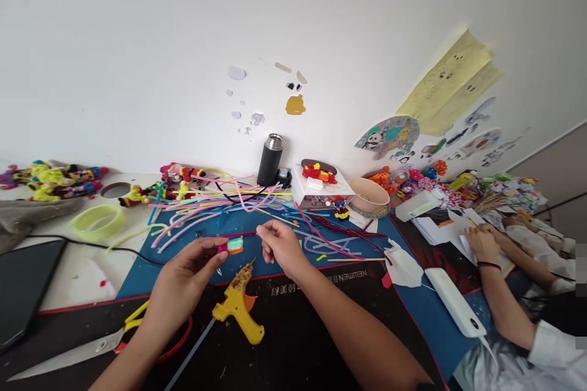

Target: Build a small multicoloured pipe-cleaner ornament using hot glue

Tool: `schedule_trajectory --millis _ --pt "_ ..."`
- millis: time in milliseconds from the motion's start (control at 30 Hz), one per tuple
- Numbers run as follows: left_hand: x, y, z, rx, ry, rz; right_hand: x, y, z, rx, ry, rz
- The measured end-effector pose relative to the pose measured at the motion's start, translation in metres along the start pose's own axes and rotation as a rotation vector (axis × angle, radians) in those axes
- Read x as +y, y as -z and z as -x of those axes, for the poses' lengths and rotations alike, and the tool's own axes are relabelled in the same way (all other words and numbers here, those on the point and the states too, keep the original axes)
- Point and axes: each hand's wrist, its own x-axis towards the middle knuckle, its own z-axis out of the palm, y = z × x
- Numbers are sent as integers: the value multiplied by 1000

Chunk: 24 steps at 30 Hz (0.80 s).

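Observation:
Between the thumb and fingers of my left hand is a small fuzzy pipe-cleaner piece, magenta, mint green and orange. A thin magenta pipe cleaner runs from it toward my right hand, whose fingertips are pinched at its other end. Just below the hands lies a yellow hot glue gun, nozzle pointing away, a glue stick in its back. Large scissors with yellow and red handles lie partly under my left forearm.
Loose pipe cleaners spread over the blue mat. Behind them stand a black thermos, a white box and a bowl. A phone or tablet lies left; a power bank lies right, near another person's arm.

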Motion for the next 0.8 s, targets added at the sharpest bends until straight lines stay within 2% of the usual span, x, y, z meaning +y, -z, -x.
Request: schedule_trajectory --millis 233,467,633,800 --pt "-3 1 0 -7 16 -43 -6 14 -15 27 72 256" --pt "6 1 1 3 -25 -47 -23 36 -29 165 162 689" --pt "7 -1 2 -1 -73 -50 -31 49 -38 186 135 993" --pt "4 -1 3 2 -111 -115 -34 51 -46 159 76 1243"
